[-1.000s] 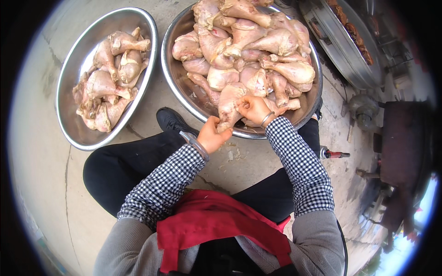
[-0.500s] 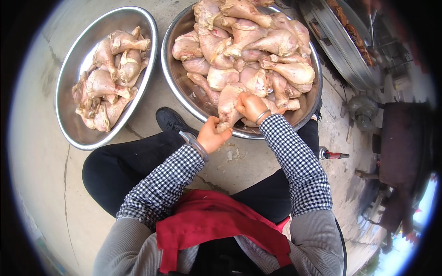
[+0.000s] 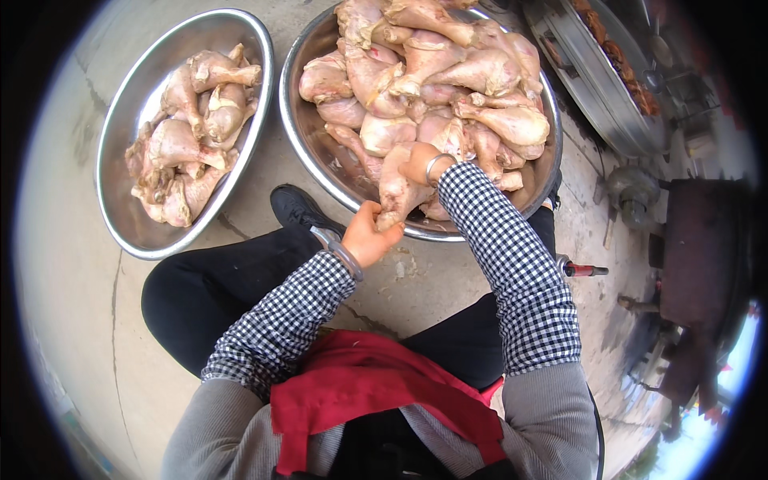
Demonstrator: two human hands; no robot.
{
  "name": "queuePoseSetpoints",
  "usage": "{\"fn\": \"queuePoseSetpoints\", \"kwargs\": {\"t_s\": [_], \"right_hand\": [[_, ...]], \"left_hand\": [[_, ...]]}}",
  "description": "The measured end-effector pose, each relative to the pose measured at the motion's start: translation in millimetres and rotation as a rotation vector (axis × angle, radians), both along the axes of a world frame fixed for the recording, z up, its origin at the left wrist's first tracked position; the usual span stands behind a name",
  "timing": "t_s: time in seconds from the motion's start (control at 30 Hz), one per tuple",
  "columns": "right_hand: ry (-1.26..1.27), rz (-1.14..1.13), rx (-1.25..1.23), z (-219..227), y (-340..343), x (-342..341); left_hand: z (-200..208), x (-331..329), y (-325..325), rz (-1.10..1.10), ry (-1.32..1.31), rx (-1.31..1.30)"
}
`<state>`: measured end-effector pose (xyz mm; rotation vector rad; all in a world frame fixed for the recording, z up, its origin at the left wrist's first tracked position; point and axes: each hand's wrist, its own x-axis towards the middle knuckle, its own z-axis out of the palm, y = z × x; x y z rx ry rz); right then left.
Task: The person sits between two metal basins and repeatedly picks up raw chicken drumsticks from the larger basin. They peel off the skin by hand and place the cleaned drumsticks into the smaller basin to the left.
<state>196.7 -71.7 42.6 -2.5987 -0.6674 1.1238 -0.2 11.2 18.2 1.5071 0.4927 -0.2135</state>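
A raw chicken leg (image 3: 398, 186) is held at the near rim of the large round metal basin (image 3: 290, 108). Its narrow bony end is gripped by my left hand (image 3: 370, 235), just outside the rim. Higher up, my right hand (image 3: 419, 163) lies against the thick meaty part with its fingers curled; the fingertips are partly hidden behind the meat. Many more raw chicken legs (image 3: 428, 66) are heaped in this basin, behind and beside my hands. To the left, a second metal basin (image 3: 110, 196) holds a smaller pile of chicken legs (image 3: 180, 144).
Both basins rest on a cracked concrete floor (image 3: 80, 264). A large round metal pan (image 3: 588, 96) with browned pieces (image 3: 616, 64) along it stands at far right. Beside it are a grey metal fitting (image 3: 632, 192) and a dark rusty metal body (image 3: 696, 248). A red-handled object (image 3: 584, 270) lies by my right leg.
My right hand has shifted up and left along the chicken leg, its wrist turning and forearm reaching farther. The left hand keeps its grip on the bony end.
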Motion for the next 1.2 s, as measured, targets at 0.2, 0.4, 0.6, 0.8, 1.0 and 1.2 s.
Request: {"fn": "queuePoseSetpoints", "kwargs": {"t_s": [0.2,0.4,0.6,0.8,1.0,1.2], "right_hand": [[0.780,-0.518,0.836,2,5,13],[0.552,-0.682,0.896,20,-39,5],[0.090,-0.464,0.748,-18,-73,-17],[-0.481,-0.008,0.538,-25,-78,-39],[-0.528,-0.031,0.481,-30,-75,-40],[-0.558,-0.038,0.459,-29,-69,-37]], "left_hand": [[-2,2,-1,-0.019,-0.020,0.036],[-23,-2,1,-0.031,-0.049,0.065],[-15,0,0,-0.041,-0.037,0.045],[4,1,0,0.002,0.023,0.016],[-1,1,1,-0.010,0.000,0.037],[-5,0,-1,0.003,-0.008,0.027]]}}
